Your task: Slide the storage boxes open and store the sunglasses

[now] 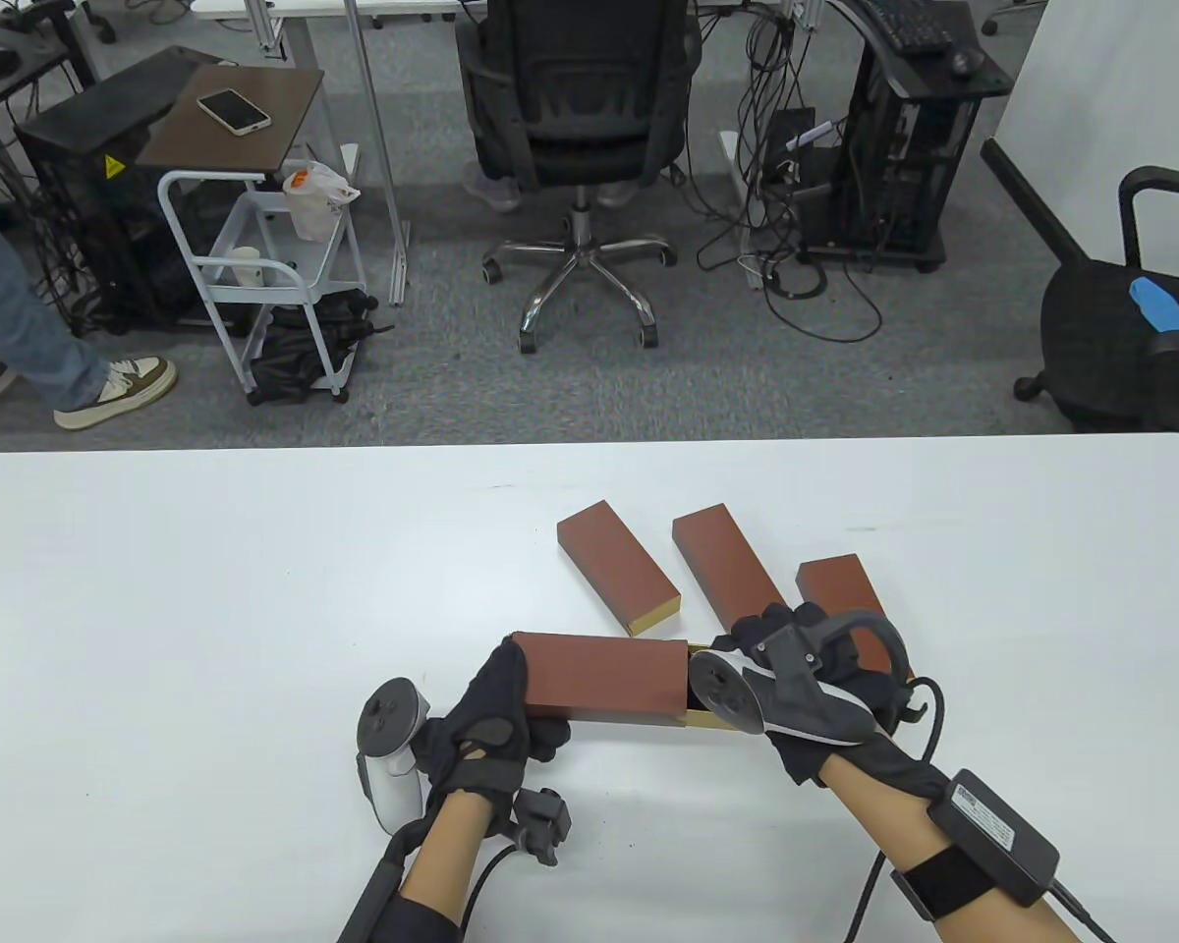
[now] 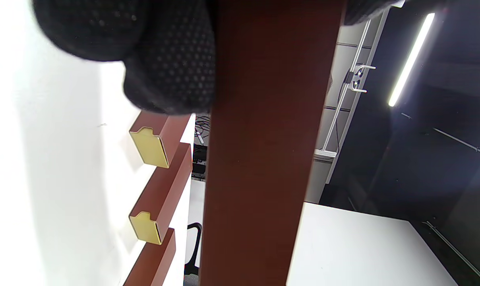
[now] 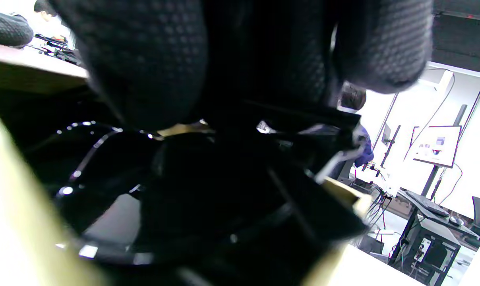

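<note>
Table view, left hand: the left hand [image 1: 491, 722] has its fingers curled round the left end of the brown box [image 1: 604, 680] and holds it.
Table view, box: the brown box lies flat on the white table [image 1: 206, 609], near the front edge, and a bit of its yellow tray [image 1: 700, 717] sticks out on the right.
Table view, right hand: the right hand [image 1: 806, 678] is at the open end of the box; its tracker hides the fingers, so their state cannot be told here.
Table view, other boxes: 3 more brown boxes [image 1: 617, 567] lie side by side just behind, all closed.
Left wrist view: the gloved fingers [image 2: 164, 59] press against the side of the brown box, which fills the middle; 2 yellow tray ends [image 2: 149, 146] of the other boxes show to the left.
Right wrist view: black sunglasses [image 3: 192, 194] lie inside the yellow tray, and the gloved fingers [image 3: 152, 55] are curled down onto them.
</note>
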Demonstrator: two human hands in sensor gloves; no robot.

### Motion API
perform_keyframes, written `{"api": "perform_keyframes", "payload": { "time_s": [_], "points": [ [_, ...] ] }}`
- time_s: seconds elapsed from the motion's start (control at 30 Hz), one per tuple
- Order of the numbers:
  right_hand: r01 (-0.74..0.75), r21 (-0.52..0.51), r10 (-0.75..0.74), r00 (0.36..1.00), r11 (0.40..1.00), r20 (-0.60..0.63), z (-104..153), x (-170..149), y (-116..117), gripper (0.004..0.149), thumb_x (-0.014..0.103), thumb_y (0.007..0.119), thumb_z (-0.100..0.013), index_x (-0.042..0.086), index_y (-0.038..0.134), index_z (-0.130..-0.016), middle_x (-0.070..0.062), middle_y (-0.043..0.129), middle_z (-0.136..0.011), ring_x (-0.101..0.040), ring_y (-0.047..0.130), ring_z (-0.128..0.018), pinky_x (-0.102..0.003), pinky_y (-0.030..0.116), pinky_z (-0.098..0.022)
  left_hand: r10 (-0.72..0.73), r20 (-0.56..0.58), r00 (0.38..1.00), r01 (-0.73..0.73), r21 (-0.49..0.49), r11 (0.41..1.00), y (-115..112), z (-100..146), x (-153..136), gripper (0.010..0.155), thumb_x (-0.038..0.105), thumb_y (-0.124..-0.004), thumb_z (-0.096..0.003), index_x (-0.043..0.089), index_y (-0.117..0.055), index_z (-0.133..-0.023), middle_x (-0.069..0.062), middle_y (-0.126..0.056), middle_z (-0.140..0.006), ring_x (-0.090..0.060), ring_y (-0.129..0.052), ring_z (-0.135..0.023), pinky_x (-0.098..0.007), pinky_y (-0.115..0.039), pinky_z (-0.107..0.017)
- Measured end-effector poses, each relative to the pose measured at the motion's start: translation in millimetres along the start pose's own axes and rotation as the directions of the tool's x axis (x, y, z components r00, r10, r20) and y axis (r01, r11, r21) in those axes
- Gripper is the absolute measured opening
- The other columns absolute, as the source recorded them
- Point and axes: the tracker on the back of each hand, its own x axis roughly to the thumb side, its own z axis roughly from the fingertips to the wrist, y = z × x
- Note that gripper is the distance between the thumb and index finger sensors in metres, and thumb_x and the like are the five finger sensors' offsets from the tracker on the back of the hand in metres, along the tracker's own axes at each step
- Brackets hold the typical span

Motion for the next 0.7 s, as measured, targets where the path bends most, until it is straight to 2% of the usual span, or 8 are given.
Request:
{"api": "perform_keyframes", "payload": {
  "time_s": [0.1,0.3,0.43,0.5,0.57,0.63,0.7],
  "points": [
    [0.018,-0.015,-0.018,1.000,1.000,-0.006,1,0,3,0.037,0.037,0.095,-0.024,0.033,0.094,-0.061,0.001,0.102,-0.061,-0.023,0.101,-0.048,-0.043,0.086,-0.041,0.014,-0.005,1.000,-0.014,0.005,1.000,2,0,-2,0.077,0.063,-0.054,-0.0510,0.015,-0.045,-0.110,-0.009,-0.091,-0.073,-0.018,-0.098,-0.042,-0.043,-0.083,-0.033],
    [0.142,-0.030,-0.144,0.989,0.989,-0.044,3,-12,4,0.042,0.040,0.094,-0.024,0.032,0.092,-0.065,-0.001,0.101,-0.065,-0.025,0.102,-0.051,-0.043,0.087,-0.041,0.017,-0.008,1.000,-0.017,0.004,1.000,3,-1,-2,0.077,0.063,-0.054,-0.0509,0.016,-0.045,-0.110,-0.009,-0.090,-0.074,-0.019,-0.098,-0.043,-0.044,-0.083,-0.034],
    [0.274,-0.133,-0.289,0.951,0.952,-0.108,7,-31,2,0.044,0.046,0.086,-0.029,0.031,0.088,-0.071,-0.003,0.096,-0.074,-0.028,0.097,-0.062,-0.046,0.083,-0.048,0.029,-0.006,1.000,-0.029,0.005,1.000,6,-1,-2,0.077,0.063,-0.053,-0.0509,0.017,-0.043,-0.111,-0.009,-0.090,-0.075,-0.018,-0.098,-0.045,-0.043,-0.083,-0.035],
    [0.321,-0.171,-0.348,0.923,0.932,-0.164,10,-45,8,0.054,0.055,0.081,-0.028,0.031,0.083,-0.075,-0.004,0.091,-0.080,-0.030,0.092,-0.068,-0.047,0.081,-0.050,0.034,-0.005,0.999,-0.034,0.013,0.999,8,-1,-3,0.077,0.064,-0.052,-0.0509,0.017,-0.042,-0.111,-0.008,-0.089,-0.076,-0.018,-0.098,-0.045,-0.043,-0.083,-0.035],
    [0.396,-0.173,-0.429,0.867,0.902,-0.252,12,-61,22,0.061,0.062,0.075,-0.027,0.031,0.079,-0.080,-0.005,0.086,-0.085,-0.032,0.090,-0.072,-0.047,0.081,-0.051,0.040,-0.006,0.999,-0.040,0.023,0.999,10,-1,-3,0.077,0.064,-0.052,-0.0509,0.018,-0.041,-0.111,-0.008,-0.088,-0.077,-0.018,-0.097,-0.046,-0.043,-0.082,-0.036],
    [0.539,-0.171,-0.561,0.746,0.825,-0.358,18,-74,44,0.069,0.066,0.072,-0.027,0.031,0.069,-0.087,-0.009,0.077,-0.093,-0.036,0.085,-0.078,-0.048,0.080,-0.051,0.048,-0.005,0.999,-0.048,0.028,0.998,12,-1,-4,0.077,0.064,-0.051,-0.0508,0.018,-0.040,-0.111,-0.008,-0.088,-0.078,-0.018,-0.097,-0.047,-0.043,-0.082,-0.037],
    [0.734,-0.193,-0.727,0.530,0.651,-0.437,27,-84,70,0.075,0.068,0.070,-0.028,0.030,0.061,-0.092,-0.013,0.069,-0.097,-0.041,0.082,-0.078,-0.050,0.080,-0.049,0.058,-0.003,0.998,-0.058,0.027,0.998,13,-1,-4,0.076,0.064,-0.051,-0.0507,0.019,-0.039,-0.112,-0.008,-0.087,-0.078,-0.018,-0.097,-0.048,-0.043,-0.082,-0.038]
  ]
}}
